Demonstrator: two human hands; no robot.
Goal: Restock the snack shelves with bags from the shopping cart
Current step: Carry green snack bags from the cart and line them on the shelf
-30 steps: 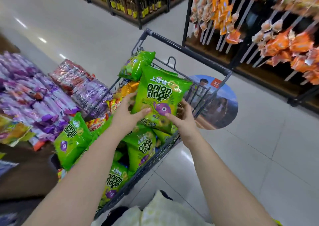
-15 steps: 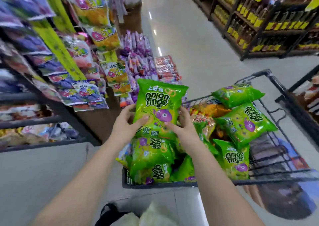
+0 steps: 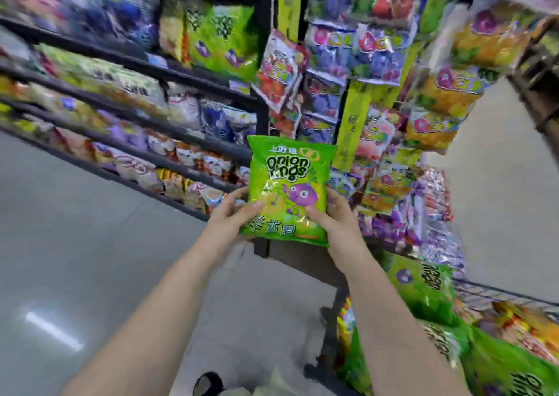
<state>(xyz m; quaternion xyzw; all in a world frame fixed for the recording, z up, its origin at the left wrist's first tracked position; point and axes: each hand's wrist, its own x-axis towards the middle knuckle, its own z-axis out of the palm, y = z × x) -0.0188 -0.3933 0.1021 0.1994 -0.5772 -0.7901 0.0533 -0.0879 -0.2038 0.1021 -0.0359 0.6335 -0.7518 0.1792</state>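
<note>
A green onion-rings bag (image 3: 289, 190) is held upright by both hands, left (image 3: 228, 220) and right (image 3: 338, 223), before snack shelves (image 3: 169, 69).

Grey floor (image 3: 75, 229) extends left of and below the black upright post (image 3: 262, 99). Light reflection (image 3: 54, 330) on the floor, well apart to lower left. Yellow-green strip (image 3: 289, 2) just right of the post. Dark shoe (image 3: 208, 383) well below it.

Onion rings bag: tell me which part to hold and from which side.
Hold the onion rings bag by its lower side edges, one hand from each side, as the left hand and right hand do now: thumbs on the front, fingers behind. It stands upright and puffed, so that probably holds it steady and leaves the top free.
</note>
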